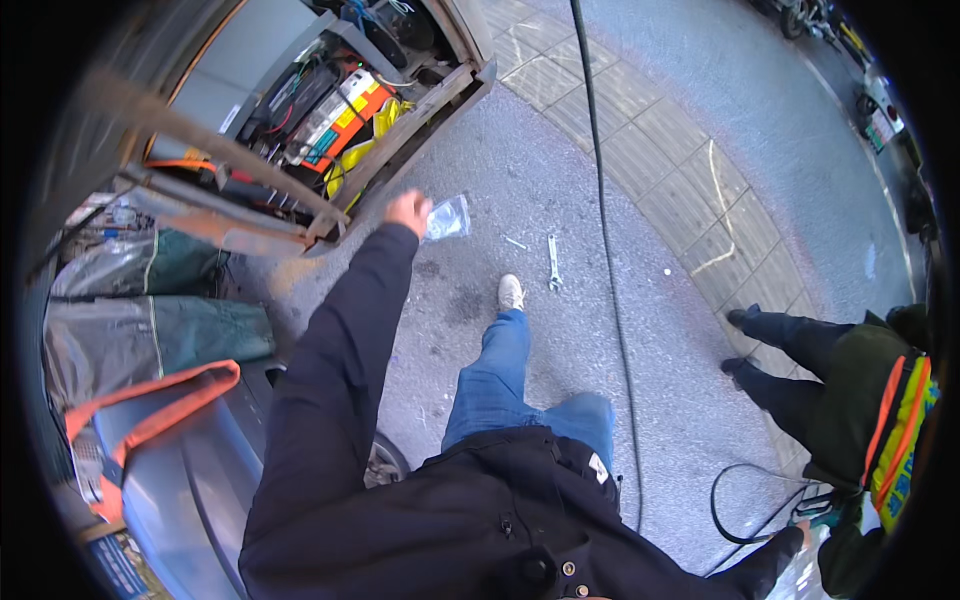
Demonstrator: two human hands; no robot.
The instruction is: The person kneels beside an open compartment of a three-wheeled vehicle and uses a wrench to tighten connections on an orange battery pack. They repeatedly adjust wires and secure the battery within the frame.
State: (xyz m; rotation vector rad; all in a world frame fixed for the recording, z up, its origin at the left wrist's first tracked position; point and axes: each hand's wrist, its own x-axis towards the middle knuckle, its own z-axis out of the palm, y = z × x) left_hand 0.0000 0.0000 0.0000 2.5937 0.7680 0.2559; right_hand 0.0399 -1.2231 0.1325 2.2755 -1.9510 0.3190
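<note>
Out in front at upper left, my left hand point(405, 212) is closed at the edge of a clear plastic bag point(449, 217) with something pale inside. The hand is slightly blurred. On the asphalt to its right lie a combination wrench point(554, 262) and a small metal piece like a bolt point(516, 243). My right hand point(803, 533) shows only in small part at the lower right, beside a green and black tool point(824, 508) close to a co-worker. Its fingers are mostly hidden, so I cannot tell whether it grips that tool.
An open cabinet point(400, 150) with an orange and white unit point(345, 115) and wires stands at upper left. Green covers point(210, 325) and a grey bin point(180, 460) are on the left. A black cable point(606, 220) crosses the ground. A co-worker in a bright vest point(905, 430) stands right.
</note>
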